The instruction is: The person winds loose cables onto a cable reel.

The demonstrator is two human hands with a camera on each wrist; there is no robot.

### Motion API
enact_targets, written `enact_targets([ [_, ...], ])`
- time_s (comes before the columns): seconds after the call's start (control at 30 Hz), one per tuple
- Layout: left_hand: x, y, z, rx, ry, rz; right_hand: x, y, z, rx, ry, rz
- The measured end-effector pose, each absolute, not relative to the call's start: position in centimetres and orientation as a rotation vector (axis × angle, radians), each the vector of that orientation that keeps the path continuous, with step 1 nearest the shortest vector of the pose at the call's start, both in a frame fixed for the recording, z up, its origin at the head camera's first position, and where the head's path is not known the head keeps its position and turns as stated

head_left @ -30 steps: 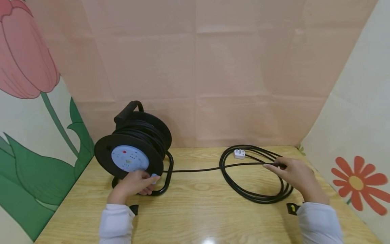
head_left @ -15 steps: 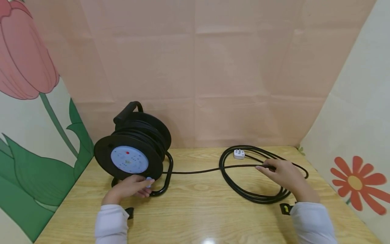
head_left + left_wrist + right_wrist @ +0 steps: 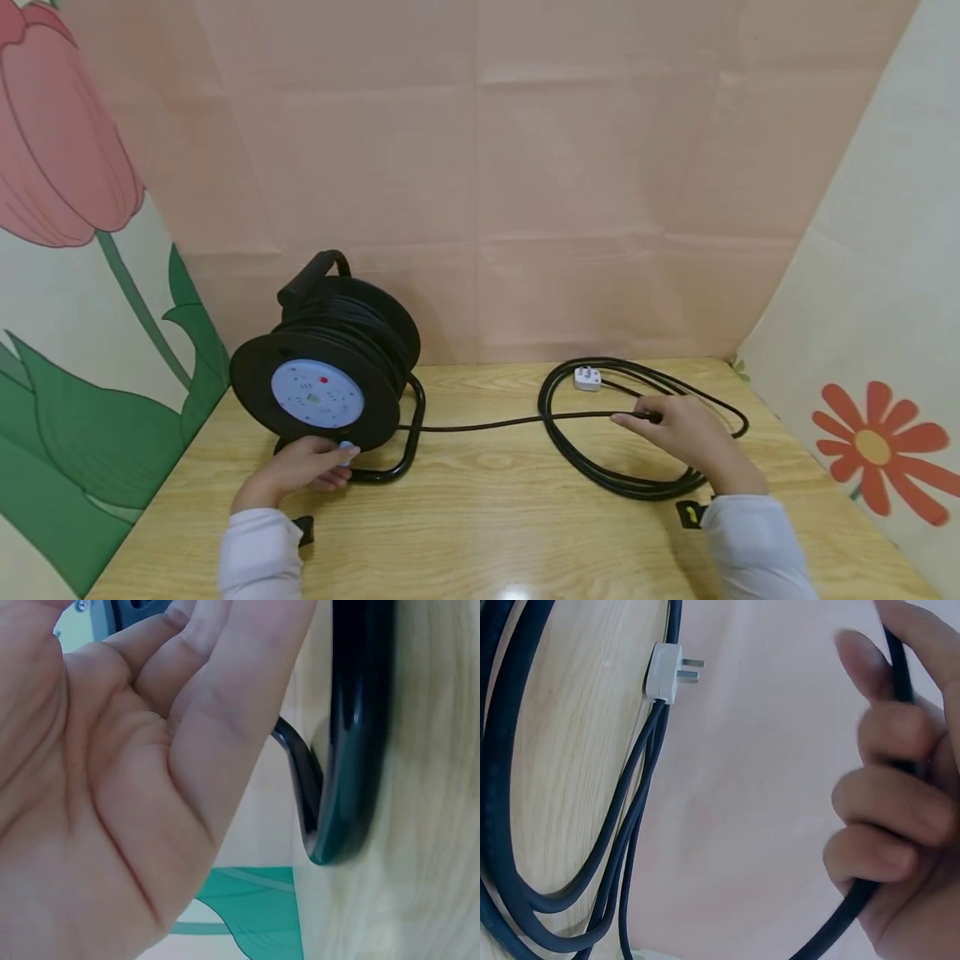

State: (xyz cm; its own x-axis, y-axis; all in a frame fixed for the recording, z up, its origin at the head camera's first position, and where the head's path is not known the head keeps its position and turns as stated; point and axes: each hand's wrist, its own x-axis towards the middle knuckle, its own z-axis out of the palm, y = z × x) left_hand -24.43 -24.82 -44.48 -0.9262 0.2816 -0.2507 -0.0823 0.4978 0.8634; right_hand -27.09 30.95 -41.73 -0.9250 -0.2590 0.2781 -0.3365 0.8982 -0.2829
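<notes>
We see the left hand (image 3: 300,468) pinching a small blue knob (image 3: 347,450), with the thumb on top of it and the fingers bent underneath; near this hand, from its wrist, the knob is out of our sight. The big black reel (image 3: 258,379) is right above and behind that pinch, standing tipped back on the wooden table (image 3: 480,533). Its round blue face (image 3: 313,398), with a red dot (image 3: 324,380), is just over the fingers, and its carry handle (image 3: 306,279) is higher up, well away from them. The reel's shiny black bar (image 3: 412,433) bends round just to the right of the knob. Far off to the right, we see the right hand (image 3: 693,437) with its fingers curled round the black cable (image 3: 480,428). From that grip the cable runs left, across to the reel. A coil of cable (image 3: 637,495) lies on the table under the right hand, mostly to the left of its fingers, with one loop poking out on the right. A white plug (image 3: 587,379) lies behind the right grip and to its left, near but not touching it.
</notes>
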Motion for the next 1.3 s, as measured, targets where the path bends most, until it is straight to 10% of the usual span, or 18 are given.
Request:
enact_targets([
  [1.3, -23.4, -29.2, -44.5, -0.088, 2.777, 1.298, -27.3, 30.6, -42.2, 0.545, -2.853, 0.573],
])
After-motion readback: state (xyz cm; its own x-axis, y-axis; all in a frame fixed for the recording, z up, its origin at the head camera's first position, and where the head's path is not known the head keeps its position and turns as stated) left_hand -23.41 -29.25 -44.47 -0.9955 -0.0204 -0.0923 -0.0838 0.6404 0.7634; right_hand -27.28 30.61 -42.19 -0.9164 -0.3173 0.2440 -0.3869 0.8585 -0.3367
